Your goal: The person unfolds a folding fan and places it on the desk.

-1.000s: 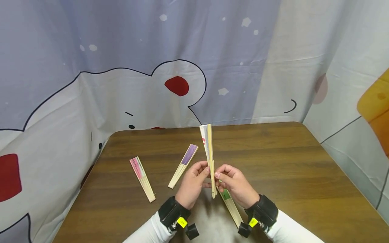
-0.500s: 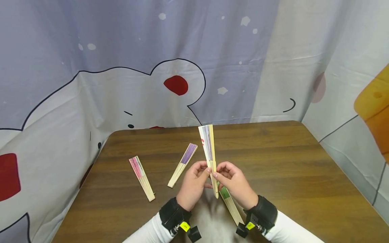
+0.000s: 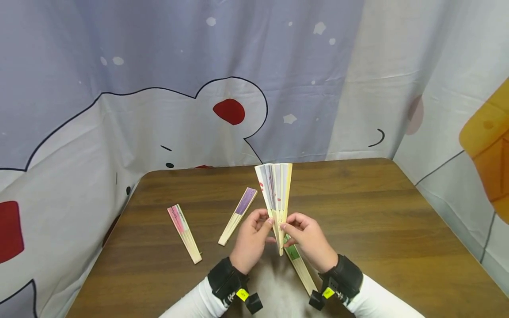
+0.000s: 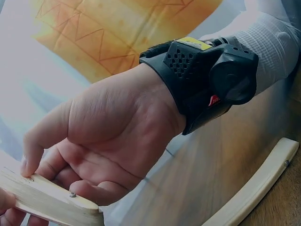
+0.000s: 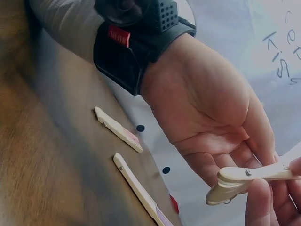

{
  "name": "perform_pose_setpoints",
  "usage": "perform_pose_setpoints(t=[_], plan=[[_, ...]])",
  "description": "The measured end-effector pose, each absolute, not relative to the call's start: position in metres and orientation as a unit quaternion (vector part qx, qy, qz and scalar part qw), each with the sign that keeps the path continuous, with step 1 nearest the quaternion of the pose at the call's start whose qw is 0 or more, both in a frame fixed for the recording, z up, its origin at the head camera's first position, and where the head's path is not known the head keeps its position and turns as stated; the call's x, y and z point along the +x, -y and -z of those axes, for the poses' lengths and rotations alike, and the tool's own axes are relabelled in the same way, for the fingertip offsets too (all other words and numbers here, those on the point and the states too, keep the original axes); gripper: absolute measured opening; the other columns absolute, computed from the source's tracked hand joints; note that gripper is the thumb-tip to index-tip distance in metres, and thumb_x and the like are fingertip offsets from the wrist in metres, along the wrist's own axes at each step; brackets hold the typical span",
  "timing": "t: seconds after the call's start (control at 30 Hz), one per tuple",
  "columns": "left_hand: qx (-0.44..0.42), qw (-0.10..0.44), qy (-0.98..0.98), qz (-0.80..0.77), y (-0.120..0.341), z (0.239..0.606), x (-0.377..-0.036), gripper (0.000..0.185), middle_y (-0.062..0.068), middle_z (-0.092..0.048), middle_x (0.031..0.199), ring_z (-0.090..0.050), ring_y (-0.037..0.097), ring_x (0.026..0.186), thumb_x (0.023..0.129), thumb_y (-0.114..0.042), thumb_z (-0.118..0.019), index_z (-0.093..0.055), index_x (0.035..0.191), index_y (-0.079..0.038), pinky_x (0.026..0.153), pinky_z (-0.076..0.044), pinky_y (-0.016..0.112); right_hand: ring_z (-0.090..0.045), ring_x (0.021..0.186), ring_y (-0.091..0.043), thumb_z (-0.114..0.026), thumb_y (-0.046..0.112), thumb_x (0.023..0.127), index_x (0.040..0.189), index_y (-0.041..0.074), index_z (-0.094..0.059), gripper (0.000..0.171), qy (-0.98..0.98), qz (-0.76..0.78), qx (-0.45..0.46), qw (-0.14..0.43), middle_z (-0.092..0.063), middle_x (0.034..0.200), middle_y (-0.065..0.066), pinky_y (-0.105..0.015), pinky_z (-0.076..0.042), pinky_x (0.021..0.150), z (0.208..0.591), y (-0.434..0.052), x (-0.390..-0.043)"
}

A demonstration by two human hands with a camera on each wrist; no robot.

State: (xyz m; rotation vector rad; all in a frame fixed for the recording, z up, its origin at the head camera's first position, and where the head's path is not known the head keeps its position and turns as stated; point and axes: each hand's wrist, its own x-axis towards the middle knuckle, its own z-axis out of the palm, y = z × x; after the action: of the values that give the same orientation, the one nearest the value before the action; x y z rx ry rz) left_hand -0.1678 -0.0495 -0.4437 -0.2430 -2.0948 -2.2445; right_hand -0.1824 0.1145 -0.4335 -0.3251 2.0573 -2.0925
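A folding fan (image 3: pixel 274 185) with pale wooden ribs and a white leaf marked in grey and red stands partly spread between my hands, its leaf upward. My left hand (image 3: pixel 250 243) pinches its left outer rib between thumb and fingers. On the other side my right hand (image 3: pixel 310 243) pinches the right edge near the lower ribs. The right wrist view shows the riveted end of the held fan (image 5: pixel 235 176) pointing away from the fingers. Partly beneath my right hand lies a closed fan with a green leaf (image 3: pixel 298 263).
Two more closed fans lie on the brown wooden table (image 3: pixel 358 203): a pink and white one (image 3: pixel 184 234) at left, and a purple one (image 3: pixel 238 216) just left of my hands. A printed curtain (image 3: pixel 191 128) hangs behind the table's far edge.
The held fan has gone from nearly folded to a narrow wedge, as its right rib swung rightward and more of the white leaf came into sight. Both hands stay almost in place.
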Motion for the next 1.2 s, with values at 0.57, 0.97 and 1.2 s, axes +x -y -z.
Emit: perform_pose_setpoints(t=[0.57,0.97,1.2], plan=[[-0.064,0.036,0.656,0.751,0.053,0.446,-0.173,0.023,0.020,-0.061,0.111,-0.065,0.019,0.092,0.099,-0.001,-0.055,-0.051,0.120,0.008,0.075,-0.059,0.042,-0.067,0.080,-0.022,-0.055,0.000,0.095,0.115,-0.004,-0.051,0.021,-0.666,0.733,-0.094,0.104,-0.069,0.097,-0.013,-0.035,-0.059,0.063,0.438,-0.116,-0.187],[-0.032,0.017,0.637,0.770,0.059,0.443,-0.177,0.029,0.016,-0.058,0.111,-0.063,0.021,0.095,0.095,-0.001,-0.055,-0.048,0.122,0.005,0.073,-0.060,0.043,-0.066,0.080,-0.020,-0.051,0.004,0.100,0.118,-0.001,-0.043,0.020,-0.655,0.743,-0.091,0.106,-0.067,0.093,-0.010,-0.037,-0.060,0.064,0.441,-0.117,-0.190],[-0.031,0.004,0.617,0.787,0.063,0.442,-0.178,0.036,0.018,-0.058,0.122,-0.062,0.024,0.105,0.095,-0.003,-0.055,-0.046,0.130,0.002,0.078,-0.059,0.047,-0.066,0.081,-0.021,-0.049,0.001,0.098,0.117,0.001,-0.044,0.020,-0.652,0.749,-0.076,0.091,-0.068,0.095,-0.012,-0.038,-0.060,0.064,0.441,-0.118,-0.193]])
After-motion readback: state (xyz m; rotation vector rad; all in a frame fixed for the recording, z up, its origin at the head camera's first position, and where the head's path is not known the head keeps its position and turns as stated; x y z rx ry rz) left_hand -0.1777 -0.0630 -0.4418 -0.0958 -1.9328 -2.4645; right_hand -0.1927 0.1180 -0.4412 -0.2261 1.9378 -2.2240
